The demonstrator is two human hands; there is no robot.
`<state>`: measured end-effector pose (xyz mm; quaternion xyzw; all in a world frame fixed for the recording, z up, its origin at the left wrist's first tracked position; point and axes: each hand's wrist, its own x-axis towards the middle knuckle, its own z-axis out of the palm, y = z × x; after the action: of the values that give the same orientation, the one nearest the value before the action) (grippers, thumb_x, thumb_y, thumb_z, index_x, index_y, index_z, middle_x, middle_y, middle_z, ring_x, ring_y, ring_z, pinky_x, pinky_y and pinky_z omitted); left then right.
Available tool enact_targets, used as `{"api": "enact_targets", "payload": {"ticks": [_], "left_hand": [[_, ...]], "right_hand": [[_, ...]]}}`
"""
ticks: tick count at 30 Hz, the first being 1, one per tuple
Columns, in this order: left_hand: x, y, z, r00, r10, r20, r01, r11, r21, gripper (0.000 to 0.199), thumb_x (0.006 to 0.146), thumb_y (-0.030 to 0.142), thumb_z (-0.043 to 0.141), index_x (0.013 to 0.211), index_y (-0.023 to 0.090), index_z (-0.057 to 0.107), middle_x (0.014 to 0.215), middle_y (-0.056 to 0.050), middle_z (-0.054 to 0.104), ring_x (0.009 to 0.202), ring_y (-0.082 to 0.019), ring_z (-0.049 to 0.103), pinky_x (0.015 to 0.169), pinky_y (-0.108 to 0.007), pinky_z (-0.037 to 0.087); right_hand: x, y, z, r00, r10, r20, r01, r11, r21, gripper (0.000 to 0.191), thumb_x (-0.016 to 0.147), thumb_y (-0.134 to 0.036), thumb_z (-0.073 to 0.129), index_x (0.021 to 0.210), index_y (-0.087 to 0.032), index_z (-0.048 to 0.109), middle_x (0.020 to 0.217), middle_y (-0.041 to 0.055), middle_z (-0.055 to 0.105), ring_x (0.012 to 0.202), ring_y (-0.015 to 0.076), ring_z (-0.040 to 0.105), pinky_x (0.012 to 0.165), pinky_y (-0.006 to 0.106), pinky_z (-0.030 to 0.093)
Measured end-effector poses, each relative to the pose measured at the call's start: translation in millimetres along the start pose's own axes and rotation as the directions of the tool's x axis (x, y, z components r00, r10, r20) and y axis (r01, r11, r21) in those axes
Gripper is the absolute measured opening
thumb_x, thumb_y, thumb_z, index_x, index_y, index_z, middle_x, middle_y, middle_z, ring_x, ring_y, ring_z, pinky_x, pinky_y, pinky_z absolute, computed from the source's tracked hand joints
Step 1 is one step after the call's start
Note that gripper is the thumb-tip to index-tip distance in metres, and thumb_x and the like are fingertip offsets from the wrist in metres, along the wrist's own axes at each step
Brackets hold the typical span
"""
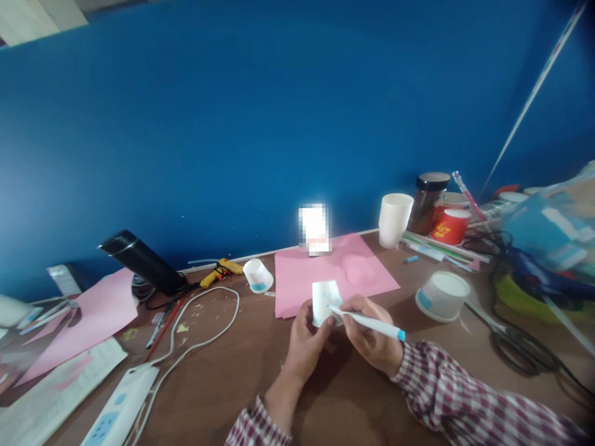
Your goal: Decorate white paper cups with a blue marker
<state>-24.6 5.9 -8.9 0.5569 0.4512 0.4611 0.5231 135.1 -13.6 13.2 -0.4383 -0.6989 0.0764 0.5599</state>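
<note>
My left hand (309,341) grips a small white paper piece (324,293), curved like part of a paper cup, with faint blue marks on its face. In my right hand (367,331) is a white marker (376,324) with a blue end, its tip at the surface of the white piece. Both hands are close together over the table, just in front of pink paper (297,279). A cut-down paper cup (258,276) lies tilted to the left, and another paper cup (441,296) stands upside down to the right.
Scissors (520,347) lie at the right, near a stack of white cups (394,220), a dark jar (427,201) and a red cup (450,227). On the left are a power strip (123,406) with a looping cable, a yellow glue gun (222,272) and a black flask (144,263).
</note>
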Motion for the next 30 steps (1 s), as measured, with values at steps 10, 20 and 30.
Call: {"api": "enact_targets", "payload": {"ticks": [10,20,30], "left_hand": [[-0.6,2.1,0.8,1.000,0.018,0.014,-0.018,0.999,0.027,0.050,0.078,0.046,0.071,0.114,0.014,0.058,0.103,-0.010,0.070,0.093,-0.023,0.064,0.084,-0.034,0.051],[-0.7,3.6,-0.2,1.000,0.025,0.011,-0.025,0.998,0.058,0.050,0.078,0.048,0.070,0.114,0.014,0.059,0.106,-0.010,0.070,0.096,-0.024,0.065,0.086,-0.035,0.050],[-0.4,3.5,-0.2,1.000,0.023,0.012,-0.024,0.998,0.060,0.051,0.078,0.048,0.070,0.115,0.014,0.059,0.105,-0.010,0.070,0.095,-0.024,0.065,0.085,-0.034,0.050]], "right_hand": [[-0.9,4.5,1.4,1.000,0.024,-0.013,-0.024,1.000,-0.003,0.006,0.090,-0.019,0.054,0.089,-0.020,0.060,0.077,0.0041,0.067,0.067,0.0164,0.066,0.061,0.026,0.054],[0.9,4.4,0.1,0.999,0.039,-0.016,-0.039,0.999,-0.023,0.007,0.091,-0.021,0.054,0.088,-0.020,0.060,0.076,0.0040,0.068,0.067,0.0167,0.067,0.061,0.026,0.054],[0.8,3.5,0.0,0.999,0.034,0.001,-0.034,0.999,-0.014,0.007,0.092,-0.021,0.053,0.088,-0.021,0.060,0.077,0.0042,0.068,0.069,0.0172,0.067,0.064,0.028,0.055]]}}
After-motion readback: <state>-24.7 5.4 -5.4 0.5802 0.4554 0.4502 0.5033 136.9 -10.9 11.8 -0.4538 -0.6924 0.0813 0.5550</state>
